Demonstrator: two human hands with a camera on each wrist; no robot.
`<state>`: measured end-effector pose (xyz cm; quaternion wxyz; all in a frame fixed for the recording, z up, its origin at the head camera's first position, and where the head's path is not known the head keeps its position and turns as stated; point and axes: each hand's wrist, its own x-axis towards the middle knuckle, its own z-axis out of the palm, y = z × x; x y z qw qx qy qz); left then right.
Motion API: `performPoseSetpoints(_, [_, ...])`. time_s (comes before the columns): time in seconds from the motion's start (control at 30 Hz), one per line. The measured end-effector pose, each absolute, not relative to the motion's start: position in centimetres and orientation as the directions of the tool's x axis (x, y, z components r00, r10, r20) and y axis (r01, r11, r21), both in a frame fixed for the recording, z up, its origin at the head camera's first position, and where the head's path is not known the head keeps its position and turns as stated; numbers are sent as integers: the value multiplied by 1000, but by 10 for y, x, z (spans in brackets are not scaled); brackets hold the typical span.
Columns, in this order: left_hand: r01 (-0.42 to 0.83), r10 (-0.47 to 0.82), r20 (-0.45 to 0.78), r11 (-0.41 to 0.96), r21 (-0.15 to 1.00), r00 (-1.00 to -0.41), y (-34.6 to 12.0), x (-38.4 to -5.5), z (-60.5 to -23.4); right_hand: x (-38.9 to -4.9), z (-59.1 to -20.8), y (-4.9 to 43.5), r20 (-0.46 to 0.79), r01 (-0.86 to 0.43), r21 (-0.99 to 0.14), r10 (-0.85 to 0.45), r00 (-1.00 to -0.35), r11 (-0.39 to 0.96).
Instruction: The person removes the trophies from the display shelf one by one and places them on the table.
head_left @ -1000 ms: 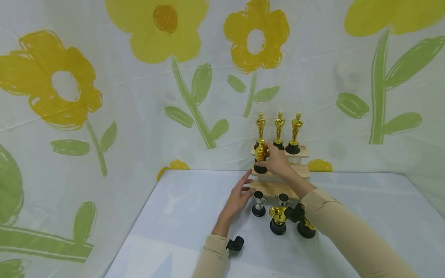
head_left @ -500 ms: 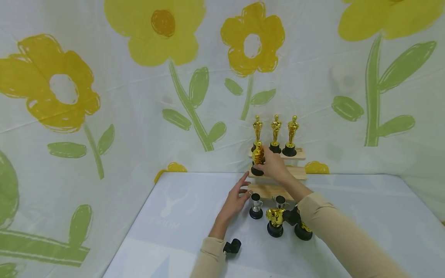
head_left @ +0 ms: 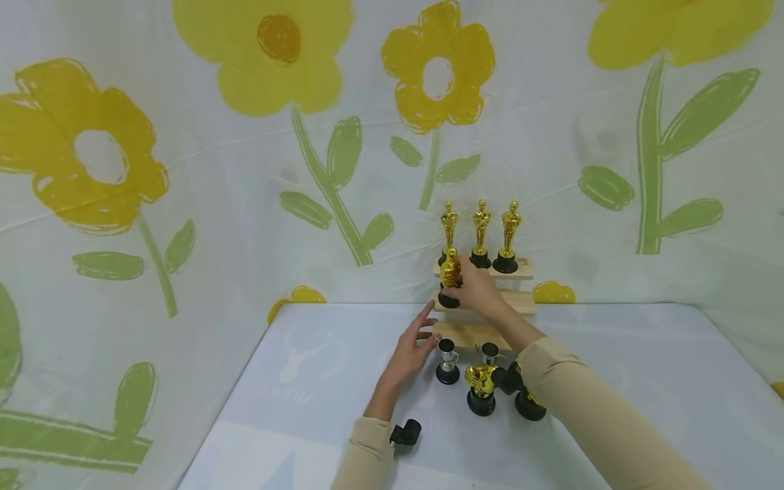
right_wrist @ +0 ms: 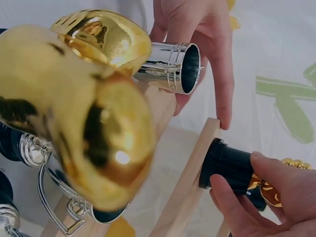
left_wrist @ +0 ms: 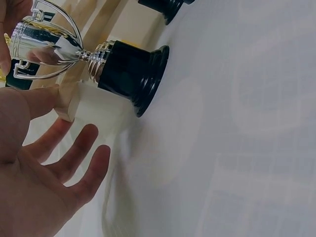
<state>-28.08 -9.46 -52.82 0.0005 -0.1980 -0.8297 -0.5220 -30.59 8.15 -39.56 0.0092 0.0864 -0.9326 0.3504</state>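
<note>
My right hand (head_left: pixel 480 286) grips a gold trophy (head_left: pixel 451 270) just above its round black base. In the right wrist view, thumb and fingers close around where the gold part meets the black base (right_wrist: pixel 227 167). That base stands at the left end of the wooden middle shelf (head_left: pixel 519 302). At the stand's left side, my left hand (head_left: pixel 409 352) is spread, its index fingertip at the middle shelf's end. Its thumb touches the end of the lower shelf (head_left: pixel 467 334) in the left wrist view, next to a silver cup trophy (left_wrist: pixel 47 44).
Three gold statuettes (head_left: pixel 481 224) stand in a row on the top shelf (head_left: pixel 524 268). Before the stand are a second silver cup (head_left: pixel 490 352) and two gold trophies (head_left: pixel 481 401) on the white table (head_left: pixel 625 381). A flower-printed cloth (head_left: pixel 245 224) hangs behind.
The head view has shifted slightly. Both hands keep nearly the same place at the stand, and the right hand still holds the gold trophy at the middle shelf's left end.
</note>
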Motion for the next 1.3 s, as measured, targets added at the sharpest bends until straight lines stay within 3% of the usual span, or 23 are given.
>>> performPoseSetpoints(0.6, [351, 330, 237, 348, 869, -914, -96, -282, -527, -304, -395, 78, 104, -185, -611, -154, -983, 769])
performPoseSetpoints(1.13, [367, 350, 243, 350, 862, -905, -96, -277, -525, -296, -399, 83, 218, -255, -659, -146, -965, 707])
performPoseSetpoints(1.3, [342, 334, 218, 376, 861, -917, -96, -282, -529, -284, -393, 82, 306, -336, -615, -177, -935, 713])
